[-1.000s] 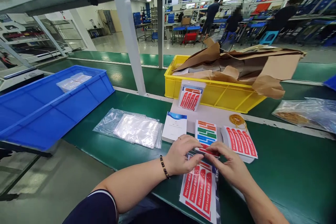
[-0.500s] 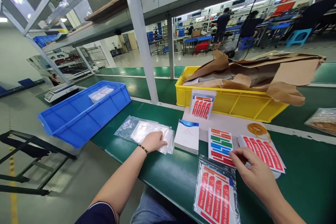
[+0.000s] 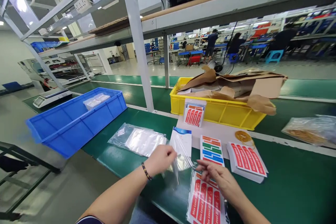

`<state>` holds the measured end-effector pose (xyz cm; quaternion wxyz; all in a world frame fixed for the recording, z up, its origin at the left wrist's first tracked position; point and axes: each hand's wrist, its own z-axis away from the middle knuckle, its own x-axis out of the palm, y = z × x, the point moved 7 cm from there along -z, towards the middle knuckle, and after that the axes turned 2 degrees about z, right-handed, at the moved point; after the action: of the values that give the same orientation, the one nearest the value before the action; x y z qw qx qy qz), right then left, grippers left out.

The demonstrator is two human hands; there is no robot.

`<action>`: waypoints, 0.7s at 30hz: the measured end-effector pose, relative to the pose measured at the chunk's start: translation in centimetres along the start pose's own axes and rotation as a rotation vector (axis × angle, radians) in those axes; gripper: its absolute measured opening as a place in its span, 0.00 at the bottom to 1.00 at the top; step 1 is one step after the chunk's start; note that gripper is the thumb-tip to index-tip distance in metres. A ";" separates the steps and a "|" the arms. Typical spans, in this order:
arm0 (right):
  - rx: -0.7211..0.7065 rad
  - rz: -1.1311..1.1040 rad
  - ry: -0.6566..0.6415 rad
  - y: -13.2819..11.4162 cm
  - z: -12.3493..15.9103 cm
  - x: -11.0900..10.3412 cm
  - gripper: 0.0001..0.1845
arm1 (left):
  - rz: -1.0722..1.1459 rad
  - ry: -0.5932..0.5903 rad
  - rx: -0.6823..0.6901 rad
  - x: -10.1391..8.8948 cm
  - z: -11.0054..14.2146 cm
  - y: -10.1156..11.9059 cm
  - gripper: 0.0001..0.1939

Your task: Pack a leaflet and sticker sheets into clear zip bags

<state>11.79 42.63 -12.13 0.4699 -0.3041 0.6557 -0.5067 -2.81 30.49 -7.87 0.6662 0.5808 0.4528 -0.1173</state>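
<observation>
My left hand (image 3: 161, 159) is closed on a clear plastic bag (image 3: 181, 162), lifted in front of the white booklets (image 3: 187, 143) and partly covering them. My right hand (image 3: 216, 176) has its fingers stretched out and a little apart, tips close to the bag's right edge; whether they touch it is unclear. Under that hand lies a filled bag (image 3: 206, 201) with red label sheets. Just beyond are colored label sheets (image 3: 212, 149). A stack of red label sheets (image 3: 248, 161) sits farther right. Flat empty bags (image 3: 143, 141) lie left of the booklets.
A blue bin (image 3: 78, 120) holding packed bags stands at the left. At the back, a yellow bin (image 3: 223, 112) contains brown paper, with a bagged label set (image 3: 194, 113) leaning on it. Rubber bands (image 3: 243, 135) lie at right. A metal post (image 3: 140, 49) rises behind the bench.
My left hand has moved right from the pile of bags, bringing one bag with it. My right hand has moved left from the colored sheets toward that bag. The view has shifted.
</observation>
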 end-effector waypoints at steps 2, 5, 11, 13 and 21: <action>0.027 0.028 -0.014 0.2 0.2 0.8 0.27 | -0.027 -0.045 0.092 2.3 0.0 2.7 0.15; -0.054 0.286 0.107 -0.2 0.5 0.0 0.23 | -0.019 -0.090 0.135 4.9 -0.8 5.2 0.18; -0.382 0.784 0.286 -1.0 1.2 -1.3 0.21 | 0.526 -0.160 -0.058 8.2 -3.3 5.0 0.19; -0.430 0.813 0.298 -1.4 1.3 -1.1 0.20 | 0.690 -0.173 -0.140 9.3 -3.7 4.3 0.16; -0.167 0.507 0.128 -2.5 0.8 -1.2 0.12 | 0.649 -0.130 -0.047 10.1 -3.2 3.2 0.14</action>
<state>12.79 42.63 -9.46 0.5125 -0.1353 0.7787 -0.3356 3.57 38.00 -12.97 0.7096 0.6705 0.2032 0.0749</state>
